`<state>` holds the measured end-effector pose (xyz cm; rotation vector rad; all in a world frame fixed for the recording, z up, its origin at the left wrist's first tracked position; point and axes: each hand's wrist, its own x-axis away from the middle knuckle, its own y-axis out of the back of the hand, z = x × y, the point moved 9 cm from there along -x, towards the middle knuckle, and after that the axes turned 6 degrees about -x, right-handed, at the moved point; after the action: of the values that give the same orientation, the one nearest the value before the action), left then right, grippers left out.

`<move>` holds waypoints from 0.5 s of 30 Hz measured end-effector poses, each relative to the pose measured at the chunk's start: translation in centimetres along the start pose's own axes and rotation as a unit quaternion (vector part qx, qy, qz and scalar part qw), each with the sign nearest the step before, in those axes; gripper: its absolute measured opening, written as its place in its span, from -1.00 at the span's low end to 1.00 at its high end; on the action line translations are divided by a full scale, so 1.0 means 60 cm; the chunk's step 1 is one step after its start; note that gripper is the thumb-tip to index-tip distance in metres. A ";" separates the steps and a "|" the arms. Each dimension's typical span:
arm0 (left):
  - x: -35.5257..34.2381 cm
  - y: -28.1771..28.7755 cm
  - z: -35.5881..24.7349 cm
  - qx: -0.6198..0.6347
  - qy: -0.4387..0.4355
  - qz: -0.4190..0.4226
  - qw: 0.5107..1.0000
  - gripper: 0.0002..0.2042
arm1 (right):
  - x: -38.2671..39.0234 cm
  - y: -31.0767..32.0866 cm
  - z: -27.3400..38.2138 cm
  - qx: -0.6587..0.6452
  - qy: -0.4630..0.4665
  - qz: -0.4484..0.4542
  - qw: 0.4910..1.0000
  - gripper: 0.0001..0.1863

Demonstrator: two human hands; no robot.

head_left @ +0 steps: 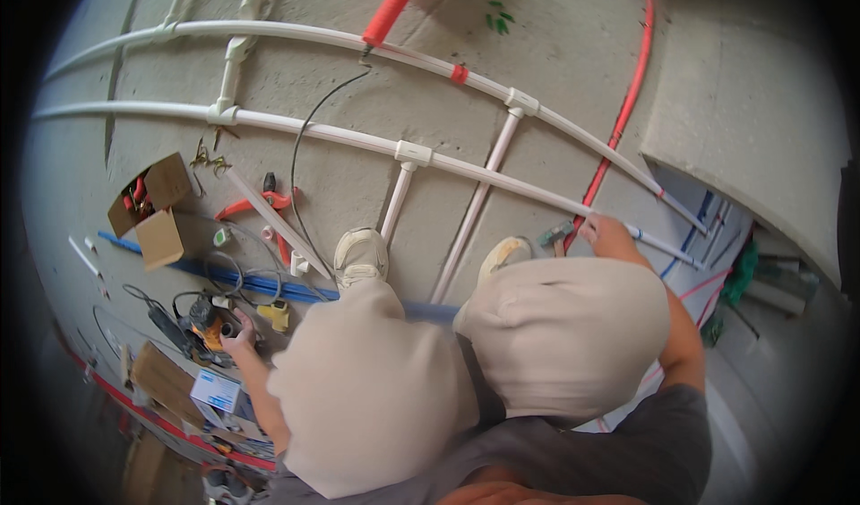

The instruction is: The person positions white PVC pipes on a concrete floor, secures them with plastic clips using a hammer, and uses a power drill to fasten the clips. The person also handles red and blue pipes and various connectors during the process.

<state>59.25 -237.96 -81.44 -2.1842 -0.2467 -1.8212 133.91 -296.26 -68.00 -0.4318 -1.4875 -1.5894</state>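
Down at the left, my left hand (pixel 238 333) grips an orange-and-black power tool (pixel 212 330) by a dark cylindrical part. My right hand (pixel 602 234), beyond my right knee, has its fingers curled at the lower white pipe (pixel 493 175), close beside a hammer (pixel 554 234); what they hold, if anything, is unclear. My two beige-clad knees are bent over the concrete floor (pixel 358 191), on which white pipes run joined by tee fittings (pixel 412 154). A loose white length (pixel 273 214) lies by a red pipe cutter (pixel 236 207), near blue pipes (pixel 193 267) and a yellow tool (pixel 275 315).
An open cardboard box (pixel 164 245) and a white-blue box (pixel 213 396) lie on my left. A red cylindrical tool (pixel 390 10) with a dark cable is ahead. A red conduit (pixel 638 66) runs along a concrete ledge (pixel 743 129) on my right, near green material (pixel 740 274).
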 end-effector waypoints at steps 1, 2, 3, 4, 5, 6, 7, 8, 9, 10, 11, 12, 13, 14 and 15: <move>0.003 0.011 -0.001 0.009 -0.020 -0.027 0.999 -0.75 | 0.012 0.019 0.005 0.013 -0.008 0.011 1.000 -0.71; 0.011 0.024 -0.006 -0.004 -0.038 -0.049 0.998 -0.75 | 0.026 0.041 0.011 0.031 -0.012 0.022 0.999 -0.71; 0.027 0.027 -0.015 -0.021 -0.055 -0.066 0.996 -0.75 | 0.051 0.055 0.021 0.045 -0.009 0.030 0.998 -0.71; 0.048 0.029 -0.030 -0.035 -0.073 -0.078 0.994 -0.75 | 0.081 0.064 0.025 0.042 -0.019 0.066 0.997 -0.72; 0.073 0.021 -0.045 -0.055 -0.089 -0.087 0.991 -0.74 | 0.119 0.071 0.031 0.033 -0.027 0.093 0.995 -0.72; 0.103 0.020 -0.066 -0.066 -0.111 -0.103 0.986 -0.74 | 0.154 0.086 0.033 0.030 -0.030 0.122 0.992 -0.73; 0.145 0.009 -0.094 -0.072 -0.160 -0.125 0.976 -0.78 | 0.188 0.101 0.031 0.023 -0.046 0.153 0.987 -0.73; 0.178 0.003 -0.112 -0.060 -0.187 -0.143 0.970 -0.79 | 0.229 0.108 0.034 0.016 -0.059 0.184 0.981 -0.74; 0.225 0.003 -0.143 -0.039 -0.229 -0.158 0.960 -0.79 | 0.269 0.112 0.036 0.013 -0.074 0.226 0.971 -0.75; 0.264 -0.007 -0.163 -0.096 -0.221 -0.127 0.962 -0.78 | 0.301 0.130 0.055 0.040 -0.027 0.216 0.975 -0.76; 0.309 -0.016 -0.180 -0.142 -0.230 -0.100 0.958 -0.76 | 0.328 0.146 0.059 0.040 -0.032 0.220 0.974 -0.76; 0.358 -0.025 -0.191 -0.213 -0.237 -0.098 0.943 -0.80 | 0.358 0.160 0.062 0.039 -0.038 0.226 0.973 -0.76; 0.403 -0.052 -0.195 -0.436 -0.277 -0.025 0.856 -0.83 | 0.386 0.173 0.065 0.037 -0.046 0.234 0.971 -0.76; 0.455 -0.053 -0.181 -0.504 -0.240 -0.003 0.830 -0.82 | 0.410 0.188 0.068 0.038 -0.057 0.230 0.971 -0.75; 0.508 -0.048 -0.169 -0.546 -0.238 -0.010 0.803 -0.80 | 0.432 0.202 0.070 0.036 -0.070 0.223 0.972 -0.75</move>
<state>54.64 -240.07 -49.58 -3.3620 0.9426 -1.5074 128.00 -300.33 -39.98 -0.7900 -1.4227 -1.1652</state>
